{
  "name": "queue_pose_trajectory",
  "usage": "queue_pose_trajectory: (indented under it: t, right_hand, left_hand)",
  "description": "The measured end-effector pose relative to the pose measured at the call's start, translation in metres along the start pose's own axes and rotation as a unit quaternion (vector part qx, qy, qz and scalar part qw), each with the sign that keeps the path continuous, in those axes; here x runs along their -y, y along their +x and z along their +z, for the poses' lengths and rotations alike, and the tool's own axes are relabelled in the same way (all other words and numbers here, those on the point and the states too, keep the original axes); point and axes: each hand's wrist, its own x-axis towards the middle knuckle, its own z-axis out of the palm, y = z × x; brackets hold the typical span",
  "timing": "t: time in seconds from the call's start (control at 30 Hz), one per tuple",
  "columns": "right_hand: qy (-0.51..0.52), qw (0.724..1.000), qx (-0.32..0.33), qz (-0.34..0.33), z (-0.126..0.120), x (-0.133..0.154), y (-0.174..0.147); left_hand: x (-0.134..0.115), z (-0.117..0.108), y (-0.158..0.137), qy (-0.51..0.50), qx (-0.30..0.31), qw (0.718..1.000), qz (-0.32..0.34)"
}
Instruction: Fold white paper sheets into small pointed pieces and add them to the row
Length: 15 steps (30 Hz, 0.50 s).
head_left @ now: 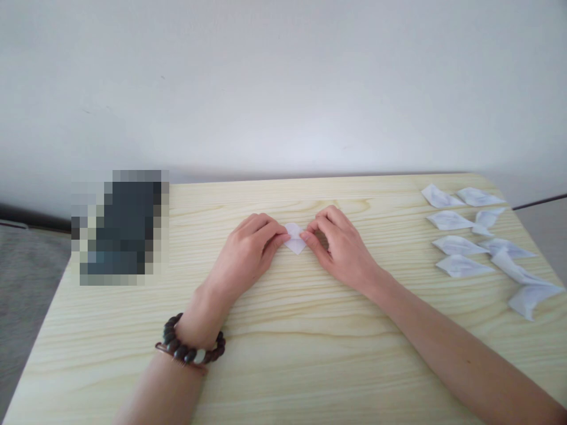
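A small piece of folded white paper (295, 238) is held just above or on the wooden tabletop, near its middle. My left hand (254, 248) pinches its left edge between thumb and fingers. The right edge is pinched the same way by my right hand (339, 245). Between the two hands the paper's lower end comes to a point, and a crease runs across it; its side corners are hidden by my fingertips. A dark beaded bracelet (181, 353) circles my left wrist.
Several folded white paper pieces (458, 248) lie in loose rows on the table's right side. A pixelated dark object (126, 224) is at the left. The light wooden table (274, 366) stands against a pale wall (283, 88).
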Motion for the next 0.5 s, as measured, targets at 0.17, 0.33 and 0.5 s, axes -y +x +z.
queue_pose_trajectory:
  t: [0.17, 0.33, 0.5]
  right_hand:
    - [0.016, 1.000, -0.008, -0.001, -0.0015, 0.0008, -0.0012]
    - [-0.001, 1.000, -0.012, 0.012, -0.0016, 0.0013, -0.0011]
    - [0.015, 1.000, -0.014, 0.002, -0.0020, 0.0001, -0.0016]
  left_hand:
    - [0.0001, -0.0005, 0.0001, 0.013, 0.003, 1.000, 0.006]
    - [-0.0015, -0.0020, 0.0004, 0.025, 0.014, 1.000, 0.005]
    - [-0.0032, -0.0039, 0.0005, 0.013, 0.010, 1.000, -0.006]
